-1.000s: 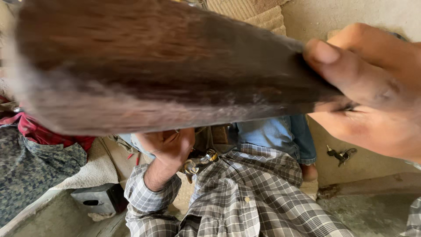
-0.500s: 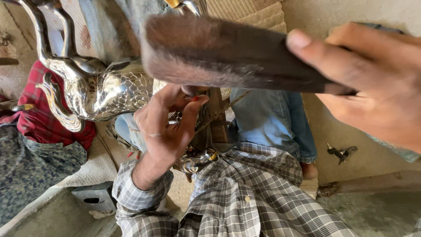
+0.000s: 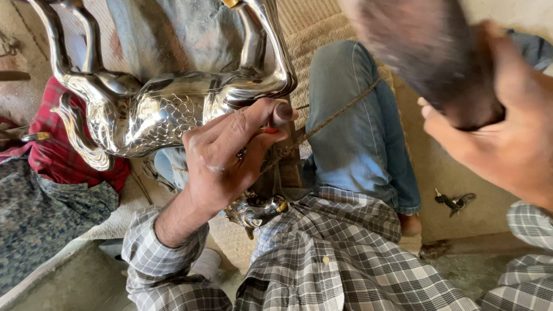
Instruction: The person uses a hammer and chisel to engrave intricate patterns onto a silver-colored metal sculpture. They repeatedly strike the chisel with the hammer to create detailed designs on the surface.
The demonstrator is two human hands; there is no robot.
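The left hand (image 3: 230, 158) grips a punch (image 3: 280, 113) against the silver animal figure (image 3: 155, 109); the right hand (image 3: 507, 138) clutches a blurred mallet (image 3: 426, 52).

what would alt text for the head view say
Seen from above, a seated person's left hand pinches a small tool against a shiny silver animal figure, while the right hand grips a blurred dark wooden mallet raised close to the camera.
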